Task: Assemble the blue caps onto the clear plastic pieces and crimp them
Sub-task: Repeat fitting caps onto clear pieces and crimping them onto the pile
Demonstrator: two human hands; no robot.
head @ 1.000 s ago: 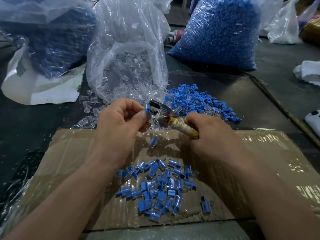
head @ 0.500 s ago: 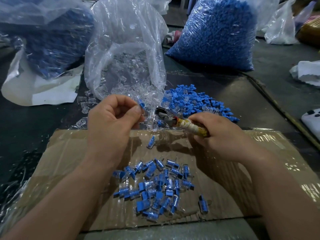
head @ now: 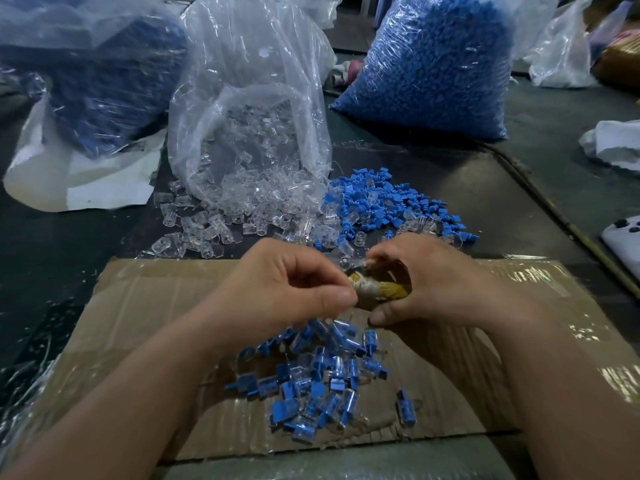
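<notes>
My right hand (head: 429, 282) grips a crimping tool (head: 381, 289) by its yellowish tape-wrapped handle; the jaws are hidden. A clear plastic piece (head: 348, 263) shows at its fingertips, between the two hands. My left hand (head: 277, 289) is curled beside the handle's end, thumb against forefinger; whether it holds anything is hidden. Below both hands lies a heap of capped pieces (head: 322, 386) on the cardboard sheet (head: 138, 306). Loose blue caps (head: 381, 202) and loose clear pieces (head: 204, 230) lie just beyond the cardboard.
An open clear bag (head: 249, 98) spills clear pieces at the back centre. A full bag of blue caps (head: 433, 64) stands back right and another blue-filled bag (head: 104, 71) back left. A white cloth (head: 616, 143) and a white device (head: 623, 244) lie at the right.
Both hands came down and together over the cardboard. The tool's jaws, visible before, are now hidden. The blue-capped piece seen at my left fingertips is out of sight.
</notes>
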